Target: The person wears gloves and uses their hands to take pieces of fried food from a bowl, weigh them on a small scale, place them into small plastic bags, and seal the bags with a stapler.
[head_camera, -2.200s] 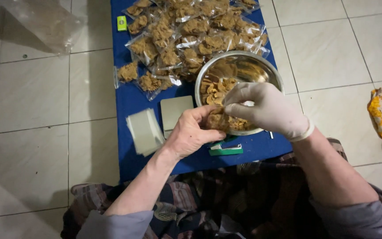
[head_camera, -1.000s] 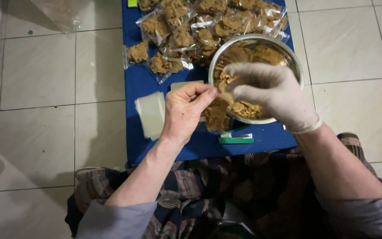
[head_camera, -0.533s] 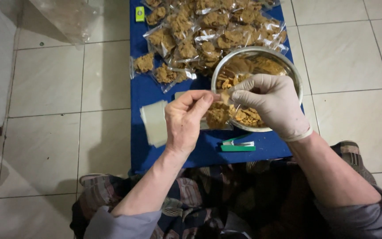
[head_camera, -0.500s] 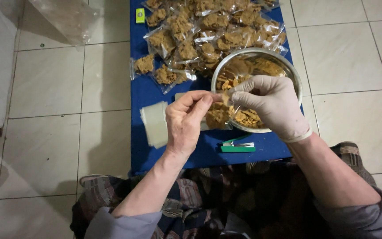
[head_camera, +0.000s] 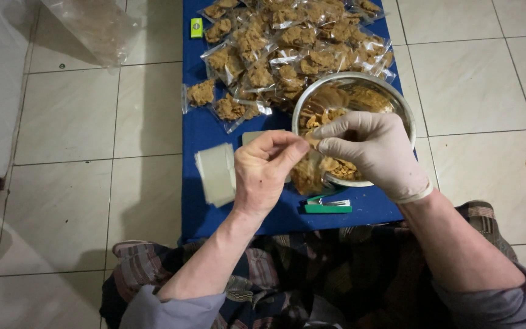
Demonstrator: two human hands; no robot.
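Near edge of blue cloth (head_camera: 202, 201): green stapler (head_camera: 328, 207). Above it, bare L hand (head_camera: 265, 172) and gloved R hand (head_camera: 375, 152) both pinch top of small clear bag (head_camera: 307, 173) w/ brown snack, hanging at bowl (head_camera: 397, 100) rim. Flat empty bags (head_camera: 216, 173) just L. Filled packs (head_camera: 287, 49) piled behind.

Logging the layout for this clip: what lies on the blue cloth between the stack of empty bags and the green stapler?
In the head view, the bare left hand hangs over that stretch between the stack of empty bags and green stapler, pinching a small filled bag; beneath shows only blue cloth.
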